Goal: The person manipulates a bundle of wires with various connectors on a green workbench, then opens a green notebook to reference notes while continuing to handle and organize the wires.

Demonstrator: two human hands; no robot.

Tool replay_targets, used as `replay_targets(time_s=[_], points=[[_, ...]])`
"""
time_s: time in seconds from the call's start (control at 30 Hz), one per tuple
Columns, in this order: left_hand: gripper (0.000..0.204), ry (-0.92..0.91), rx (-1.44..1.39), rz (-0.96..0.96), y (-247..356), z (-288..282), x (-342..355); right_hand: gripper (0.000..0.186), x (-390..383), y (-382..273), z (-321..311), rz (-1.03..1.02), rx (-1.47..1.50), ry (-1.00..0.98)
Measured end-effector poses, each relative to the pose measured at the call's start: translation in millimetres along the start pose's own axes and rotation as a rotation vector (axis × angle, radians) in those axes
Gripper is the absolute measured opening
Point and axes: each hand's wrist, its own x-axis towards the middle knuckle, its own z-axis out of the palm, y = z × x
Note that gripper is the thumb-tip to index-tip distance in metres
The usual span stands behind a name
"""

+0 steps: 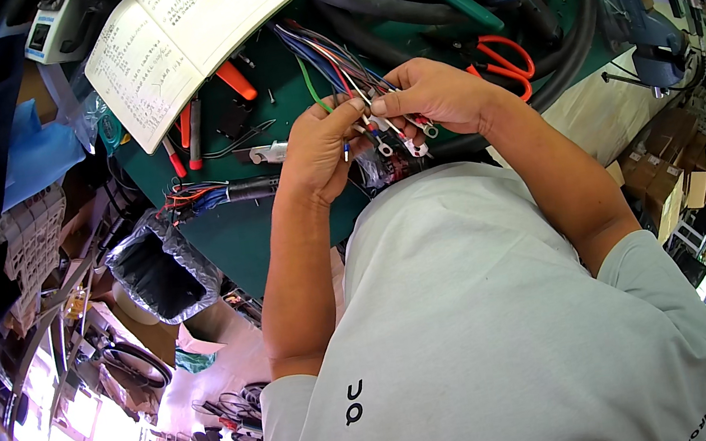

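Note:
A bundle of thin wires (310,44) in blue, red, white, brown and green fans out of a thick cable towards me. My left hand (319,148) pinches some of these wires between thumb and fingers, the green one running in beside its thumb. Close against it, my right hand (435,99) is closed on wires of the same bundle, thumb tip near the left thumb. Below the fingers, several wire ends with ring terminals (416,151) stick out towards my shirt. Which wire each hand grips is partly hidden by the fingers.
An open notebook (185,40) lies at the far left on the green table mat (228,239). Red-handled scissors (506,68), a green-handled crimping tool (452,0) and thick black cable (581,4) surround the work on the right. Another stripped cable (252,188) and a lined bin (161,269) are left.

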Motion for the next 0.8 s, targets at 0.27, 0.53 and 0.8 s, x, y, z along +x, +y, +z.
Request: replay_targets(time_s=[0.27,0.53,0.8], points=[[0.012,0.017,-0.036,0.010,-2,-2,-3,0.019,1,1,3,0.041,0.009,0.061],[0.023,0.048,0.032,0.012,-2,6,-2,0.021,4,5,0,0.032,-0.008,0.032],[0.023,0.064,0.059,0.017,2,10,-6,0.022,5,7,-1,0.018,-0.003,0.000]])
